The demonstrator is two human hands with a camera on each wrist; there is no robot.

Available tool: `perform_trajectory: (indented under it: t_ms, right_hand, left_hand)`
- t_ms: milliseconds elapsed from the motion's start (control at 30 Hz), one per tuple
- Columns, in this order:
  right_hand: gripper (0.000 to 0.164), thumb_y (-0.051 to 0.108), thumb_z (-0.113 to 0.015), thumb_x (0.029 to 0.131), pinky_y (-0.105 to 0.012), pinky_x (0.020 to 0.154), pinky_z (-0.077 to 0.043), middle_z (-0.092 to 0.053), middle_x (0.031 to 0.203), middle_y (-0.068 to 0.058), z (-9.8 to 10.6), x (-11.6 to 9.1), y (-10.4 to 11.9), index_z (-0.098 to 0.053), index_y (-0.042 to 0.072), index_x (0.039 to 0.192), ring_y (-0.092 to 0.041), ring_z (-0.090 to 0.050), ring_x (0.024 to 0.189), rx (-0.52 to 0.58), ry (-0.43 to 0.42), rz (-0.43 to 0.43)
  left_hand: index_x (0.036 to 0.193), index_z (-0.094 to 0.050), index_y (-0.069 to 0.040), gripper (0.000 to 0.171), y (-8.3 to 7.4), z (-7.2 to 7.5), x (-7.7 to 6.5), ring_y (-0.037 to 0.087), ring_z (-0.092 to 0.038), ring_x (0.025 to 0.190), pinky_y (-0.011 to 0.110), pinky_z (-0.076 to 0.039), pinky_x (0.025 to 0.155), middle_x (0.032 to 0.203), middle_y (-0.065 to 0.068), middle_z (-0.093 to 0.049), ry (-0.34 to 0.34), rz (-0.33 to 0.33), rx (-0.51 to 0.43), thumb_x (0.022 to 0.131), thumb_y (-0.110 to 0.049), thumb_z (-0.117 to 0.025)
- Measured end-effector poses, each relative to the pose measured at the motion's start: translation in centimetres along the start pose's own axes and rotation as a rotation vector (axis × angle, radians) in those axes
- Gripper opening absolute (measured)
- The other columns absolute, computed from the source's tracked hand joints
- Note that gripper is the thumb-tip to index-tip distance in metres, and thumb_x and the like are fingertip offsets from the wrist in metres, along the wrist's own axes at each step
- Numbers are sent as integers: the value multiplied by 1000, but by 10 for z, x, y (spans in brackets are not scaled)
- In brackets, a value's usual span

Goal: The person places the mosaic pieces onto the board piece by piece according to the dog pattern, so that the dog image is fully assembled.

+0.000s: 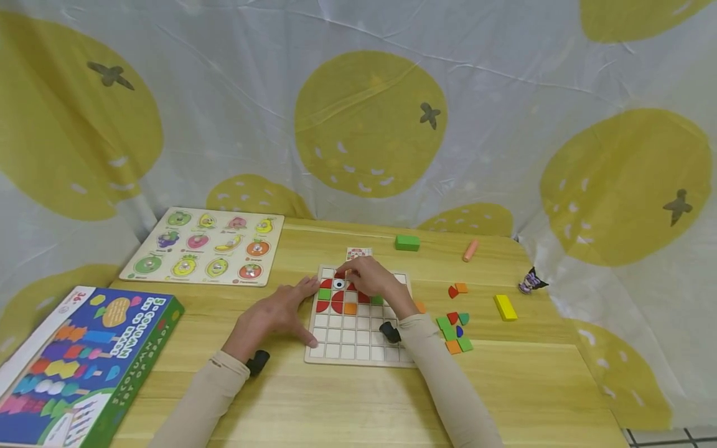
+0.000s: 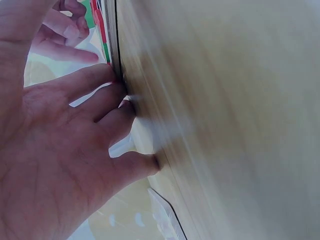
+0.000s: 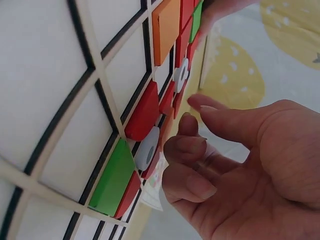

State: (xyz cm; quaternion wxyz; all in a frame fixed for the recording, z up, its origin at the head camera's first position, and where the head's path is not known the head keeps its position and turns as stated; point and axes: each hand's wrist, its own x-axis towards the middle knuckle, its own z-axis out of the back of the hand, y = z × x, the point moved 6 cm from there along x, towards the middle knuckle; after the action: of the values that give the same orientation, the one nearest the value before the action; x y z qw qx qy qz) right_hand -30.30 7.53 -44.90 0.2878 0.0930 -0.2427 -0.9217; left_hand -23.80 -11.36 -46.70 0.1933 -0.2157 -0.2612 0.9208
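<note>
A square wooden grid board (image 1: 332, 352) lies on the table with red, green, orange and eye-patterned pieces in its upper rows. My left hand (image 1: 278, 314) spreads along the board's left side, thumb at the lower-left corner and fingers at the upper edge. In the left wrist view those fingers (image 2: 107, 107) reach down to the edge. Over the top rows is my right hand (image 1: 371, 277), its fingertips right at a red piece (image 1: 339, 274) beside an eye piece (image 1: 338, 284). The right wrist view shows the right hand (image 3: 240, 170) with bent fingers, nothing visible between them.
A small pattern card (image 1: 358, 252) lies behind the board. Loose pieces (image 1: 450, 333), a green block (image 1: 407, 242), a yellow block (image 1: 505, 307), an orange stick (image 1: 470, 250) and a figurine (image 1: 531, 282) are rightward. A fruit puzzle (image 1: 207, 246) and box (image 1: 95, 367) stand left.
</note>
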Motion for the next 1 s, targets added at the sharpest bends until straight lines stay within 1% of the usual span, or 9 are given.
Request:
perform_trajectory:
  t_ms: [167,267,367,433,533,600,733,867,1000]
  right_hand:
    - [37,-2,-55,109,-29,69,-40,-75,133,-12,-3,2,-2,-76,11,135,-16,-41,65,-29,41,-46]
    - [37,-1,-55,109,-29,69,-40,-74,134,-12,-3,2,-2,-76,12,136,-15,-40,65,-40,41,-67]
    - [36,-1,-56,108,-30,69,-40,-75,131,-13,-2,1,-2,-76,11,136,-15,-40,64,-26,29,-63]
    - [36,0,-55,109,-29,67,-40,-77,119,-17,1,-2,-3,-74,9,138,-15,-41,63,8,21,-53]
    - [34,1,-58,108,-26,66,-44,-76,106,-15,10,-13,-8,-73,5,139,-12,-49,66,85,-18,-26]
    - [32,3,-62,108,-26,67,-49,-74,98,-14,19,-25,-15,-73,3,138,-13,-56,71,139,-52,4]
    - [26,7,-73,103,-30,72,-55,-75,97,-6,39,-62,-35,-77,1,128,-17,-64,79,221,-96,49]
    - [22,8,-79,99,-28,71,-58,-76,95,-1,53,-104,-64,-80,0,120,-16,-67,82,308,-112,15]
    - [23,3,-82,95,-27,71,-60,-78,95,-6,60,-139,-94,-79,-5,117,-16,-69,83,353,-139,1]
  left_hand:
    - [170,-35,-15,126,-2,-1,0,61,-22,157,74,-31,121,180,12,-21,4,-13,2,69,-50,-102]
    - [170,-35,-15,126,-1,0,0,60,-23,157,73,-31,122,180,12,-21,3,-6,1,69,-50,-101]
    - [171,-34,-16,126,-1,1,0,60,-23,157,73,-31,121,180,12,-21,-1,1,6,69,-50,-102]
    - [171,-34,-16,126,-2,0,0,61,-22,157,74,-31,121,180,11,-21,-1,5,5,69,-50,-102]
    - [171,-34,-17,126,-3,0,1,62,-22,157,75,-30,121,180,11,-21,-1,7,2,69,-50,-101]
    - [171,-34,-17,127,-4,-1,1,61,-22,157,74,-31,121,180,12,-21,-2,5,1,69,-50,-102]
    - [171,-33,-17,128,-4,-2,2,59,-23,158,72,-31,122,180,12,-21,-2,2,4,69,-50,-102]
    - [171,-33,-16,128,-2,-2,1,58,-23,158,72,-32,121,180,12,-21,-4,1,8,69,-50,-101]
    - [171,-34,-16,126,-1,-1,0,58,-23,158,73,-33,121,180,11,-21,-8,2,10,69,-51,-101]
